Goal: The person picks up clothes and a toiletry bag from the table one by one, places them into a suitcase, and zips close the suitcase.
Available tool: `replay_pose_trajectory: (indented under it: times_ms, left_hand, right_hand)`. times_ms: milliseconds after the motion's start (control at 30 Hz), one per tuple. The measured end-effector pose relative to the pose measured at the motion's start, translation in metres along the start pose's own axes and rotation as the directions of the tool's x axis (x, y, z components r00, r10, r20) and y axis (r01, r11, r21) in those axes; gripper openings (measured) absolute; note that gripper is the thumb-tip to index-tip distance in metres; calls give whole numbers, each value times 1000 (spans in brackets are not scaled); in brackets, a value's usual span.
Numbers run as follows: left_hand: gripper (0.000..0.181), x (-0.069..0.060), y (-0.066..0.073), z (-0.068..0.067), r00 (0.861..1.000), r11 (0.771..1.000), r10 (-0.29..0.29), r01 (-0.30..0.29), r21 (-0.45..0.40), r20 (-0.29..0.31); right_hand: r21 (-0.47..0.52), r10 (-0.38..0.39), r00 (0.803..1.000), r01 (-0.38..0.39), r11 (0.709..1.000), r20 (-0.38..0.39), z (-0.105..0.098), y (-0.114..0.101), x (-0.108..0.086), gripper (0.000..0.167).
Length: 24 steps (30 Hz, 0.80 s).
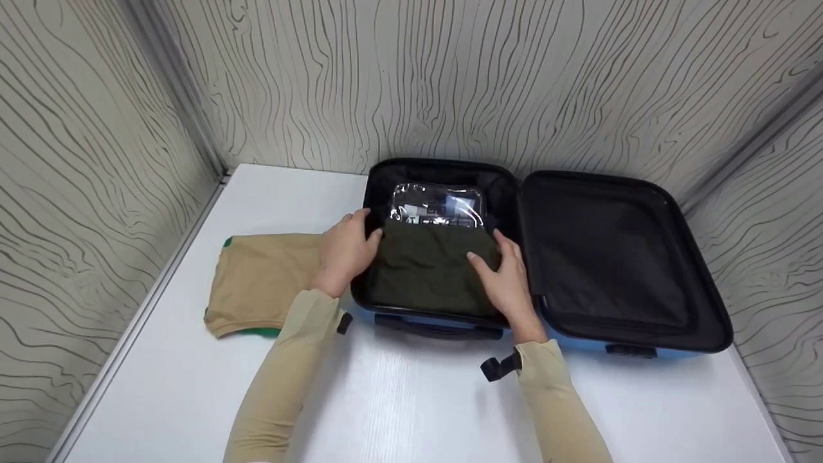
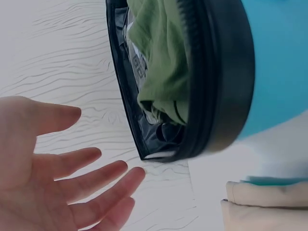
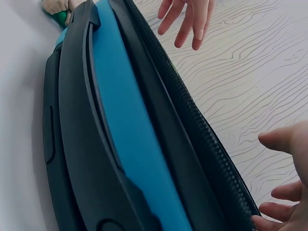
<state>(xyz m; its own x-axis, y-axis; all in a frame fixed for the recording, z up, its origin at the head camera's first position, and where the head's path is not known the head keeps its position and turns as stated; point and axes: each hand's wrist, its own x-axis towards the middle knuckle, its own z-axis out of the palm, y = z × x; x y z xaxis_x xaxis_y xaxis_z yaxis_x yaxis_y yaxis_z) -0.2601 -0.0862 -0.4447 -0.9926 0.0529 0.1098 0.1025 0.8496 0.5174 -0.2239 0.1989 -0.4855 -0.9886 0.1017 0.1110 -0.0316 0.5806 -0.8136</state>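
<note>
I've got my left hand point(image 1: 347, 249) and right hand point(image 1: 509, 276) over the suitcase point(image 1: 604, 257), fingers loose. There's green cloth point(image 1: 427, 270) inside it.

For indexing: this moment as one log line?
left hand: by suitcase; right hand: by green cloth; in suitcase: green cloth, clear pouch; beside suitcase: tan cloth

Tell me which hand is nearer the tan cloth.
Left. In the head view, the left hand is just right of the tan cloth, at the open suitcase; the right hand is farther off, at the right side of the dark green cloth.
</note>
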Motion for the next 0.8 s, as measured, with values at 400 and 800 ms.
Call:
replay_pose_trajectory:
  times_ms: [400, 800]
  left_hand:
    - [53, -2, -19, -20, 999, 999, -37, 36, -36, -26]
    - [58, -8, -38, -38, 995, 995, -95, 94, -40, -18]
  right_hand:
    - [42, -31, 999, 32, 999, -8, 8, -13, 3, 73]
    - [85, -77, 997, 76, 993, 1, 16, -31, 4, 71]
